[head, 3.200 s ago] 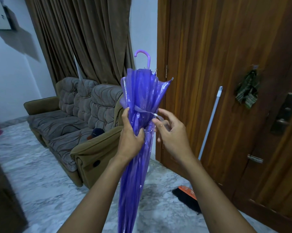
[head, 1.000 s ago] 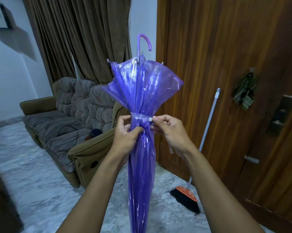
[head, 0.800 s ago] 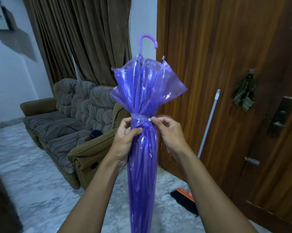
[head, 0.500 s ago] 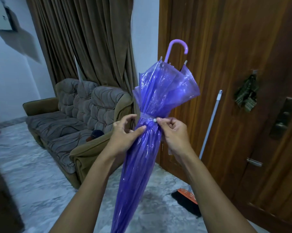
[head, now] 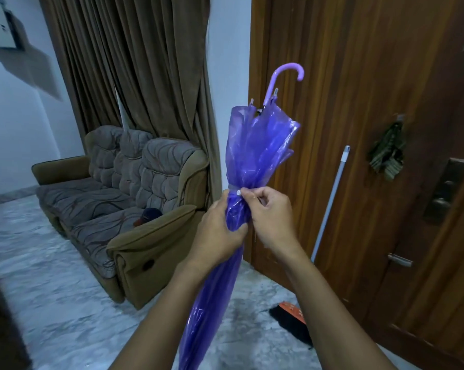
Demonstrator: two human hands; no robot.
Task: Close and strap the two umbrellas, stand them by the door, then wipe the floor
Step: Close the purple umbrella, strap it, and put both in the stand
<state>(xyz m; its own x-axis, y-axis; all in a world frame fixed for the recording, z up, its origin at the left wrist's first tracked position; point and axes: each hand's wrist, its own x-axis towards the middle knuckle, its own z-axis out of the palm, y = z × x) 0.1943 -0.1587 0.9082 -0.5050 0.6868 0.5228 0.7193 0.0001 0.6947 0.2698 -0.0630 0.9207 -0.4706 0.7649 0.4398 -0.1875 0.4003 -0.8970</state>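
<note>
the purple umbrella is folded shut, its handle tilted toward one o'clock, in front of the wooden door. the left hand grips its folds; the right hand pinches the strap at its snap.

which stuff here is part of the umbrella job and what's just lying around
In the job: purple umbrella, strap, left hand, right hand, wooden door, marble floor.
Lying about: sofa, curtain, broom.

One umbrella, one broom, one sofa
</note>
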